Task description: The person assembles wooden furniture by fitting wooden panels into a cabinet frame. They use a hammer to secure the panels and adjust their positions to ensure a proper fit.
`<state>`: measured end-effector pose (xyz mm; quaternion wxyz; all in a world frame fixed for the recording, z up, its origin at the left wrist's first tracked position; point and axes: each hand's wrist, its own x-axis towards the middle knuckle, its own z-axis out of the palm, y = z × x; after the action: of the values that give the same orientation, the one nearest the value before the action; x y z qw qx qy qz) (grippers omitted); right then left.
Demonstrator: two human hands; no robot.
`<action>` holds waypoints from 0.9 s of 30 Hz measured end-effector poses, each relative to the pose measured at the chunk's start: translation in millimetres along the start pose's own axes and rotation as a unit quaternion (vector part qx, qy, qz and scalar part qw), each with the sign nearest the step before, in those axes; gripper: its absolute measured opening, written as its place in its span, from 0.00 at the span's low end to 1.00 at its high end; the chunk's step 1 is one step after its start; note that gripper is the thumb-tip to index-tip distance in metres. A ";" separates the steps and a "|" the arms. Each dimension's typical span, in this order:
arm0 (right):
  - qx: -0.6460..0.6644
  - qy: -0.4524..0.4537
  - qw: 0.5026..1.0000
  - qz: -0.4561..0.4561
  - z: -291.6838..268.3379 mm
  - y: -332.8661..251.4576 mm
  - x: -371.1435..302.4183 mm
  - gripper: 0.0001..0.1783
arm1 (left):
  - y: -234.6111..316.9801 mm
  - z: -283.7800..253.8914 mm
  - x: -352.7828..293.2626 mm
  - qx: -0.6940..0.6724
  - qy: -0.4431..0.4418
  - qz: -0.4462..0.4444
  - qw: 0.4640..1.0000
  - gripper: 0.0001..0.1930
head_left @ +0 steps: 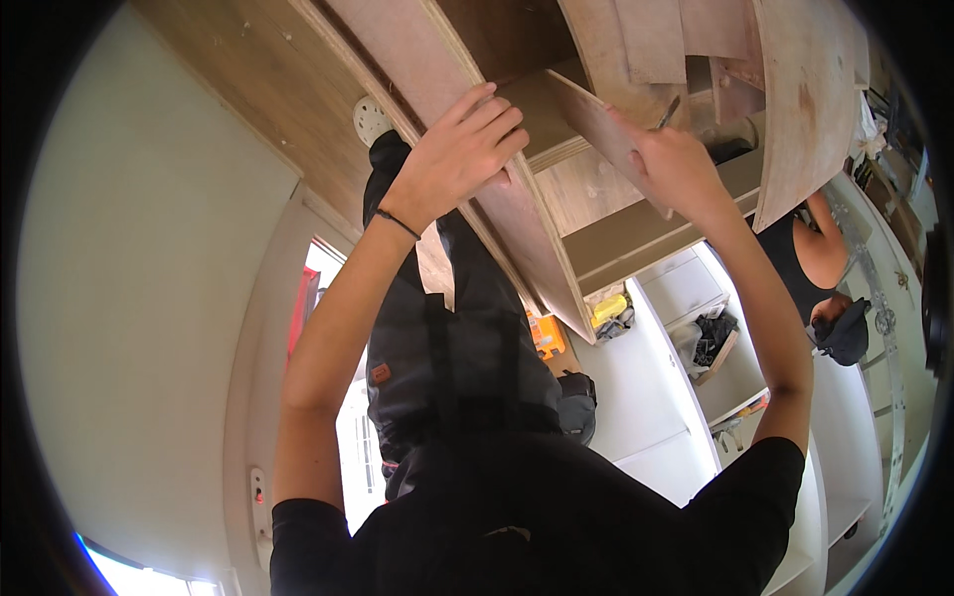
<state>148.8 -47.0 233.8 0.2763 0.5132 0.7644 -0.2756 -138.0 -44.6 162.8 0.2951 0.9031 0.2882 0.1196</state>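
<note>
My left hand (459, 151) is closed over the edge of a long plywood board (517, 233), with the thumb lying against its near face. To the right, my right hand (679, 169) grips a smaller thin wood panel (601, 134), tilted inside an open wooden cabinet frame (636, 253). A dark, slim pencil-like stick (669, 111) sticks up from the fingers of that hand. Part of the panel is hidden behind the hand.
Larger wood panels (805, 109) stand at the upper right. Another person in a black top (795, 258) is at the right, near a ladder (887, 348). White shelving (696, 298) holds bags, and an orange case (546, 336) and dark backpack (576, 407) lie below. A pale wall (149, 298) fills the left.
</note>
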 end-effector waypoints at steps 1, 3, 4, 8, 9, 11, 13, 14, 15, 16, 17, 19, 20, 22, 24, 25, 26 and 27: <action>-0.009 -0.045 0.999 0.008 -1.7 -0.5 0.8 0.34 | 0.3 0.6 0.6 -0.005 -0.005 -0.002 1.000 0.27; -0.027 -0.120 0.992 0.017 -7.7 -2.4 0.6 0.34 | 0.2 1.7 1.6 -0.001 -0.003 -0.001 1.000 0.27; -0.019 -0.092 0.996 0.001 -14.5 0.5 0.5 0.34 | 0.2 2.7 1.9 -0.003 -0.001 -0.002 1.000 0.27; 0.059 -0.033 0.993 0.098 -38.6 5.8 -30.0 0.34 | -1.1 11.4 7.6 0.009 -0.006 -0.002 1.000 0.27; 0.084 0.006 0.985 0.153 -41.2 5.2 -46.2 0.34 | -1.8 15.5 11.4 0.012 -0.010 0.000 1.000 0.26; 0.208 0.206 0.939 0.181 -36.1 -0.7 -80.7 0.32 | -3.0 26.7 20.6 0.011 -0.003 0.005 1.000 0.24; 0.287 0.334 0.872 0.216 -20.8 -5.6 -116.1 0.28 | -6.1 44.6 41.9 0.011 0.022 0.010 1.000 0.23; 0.322 0.361 0.840 0.244 -8.9 -11.6 -134.3 0.26 | -8.4 54.9 52.2 0.028 0.004 0.005 1.000 0.23; 0.368 0.391 0.795 0.281 4.4 -19.1 -150.4 0.24 | -10.7 66.2 64.3 0.046 -0.014 0.000 0.999 0.23; 0.424 0.424 0.739 0.306 18.2 -23.8 -163.6 0.23 | -15.1 77.6 78.5 0.064 -0.034 -0.005 0.997 0.24; 0.481 0.425 0.690 0.335 33.8 -30.5 -174.0 0.22 | -22.3 90.3 91.1 0.075 -0.052 -0.004 0.996 0.24; 0.594 0.420 0.585 0.359 65.0 -45.0 -191.7 0.25 | -35.7 113.3 107.1 0.092 -0.104 -0.009 0.990 0.24; 0.593 0.430 0.588 0.344 81.4 -55.7 -199.7 0.30 | -41.5 123.6 111.4 0.097 -0.108 -0.008 0.989 0.24; 0.640 0.389 0.556 0.360 117.4 -76.8 -210.4 0.32 | -52.6 140.2 114.4 0.107 -0.142 -0.016 0.984 0.25; 0.653 0.393 0.505 0.406 155.8 -96.1 -214.4 0.31 | -59.7 150.0 117.2 0.124 -0.144 -0.009 0.982 0.25; 0.658 0.393 0.482 0.424 174.9 -104.6 -212.6 0.30 | -61.9 151.8 118.8 0.132 -0.159 -0.012 0.978 0.25; 0.636 0.388 0.509 0.432 193.8 -109.3 -209.8 0.30 | -63.2 152.3 119.9 0.136 -0.166 -0.010 0.977 0.24; 0.615 0.383 0.536 0.433 211.2 -112.6 -204.3 0.30 | -62.4 151.5 120.8 0.143 -0.185 -0.012 0.972 0.24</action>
<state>138.3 -361.2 246.5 -0.3411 0.8816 0.1245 -0.3016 -10.3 -2.4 10.1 0.2127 0.9387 0.2539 -0.0954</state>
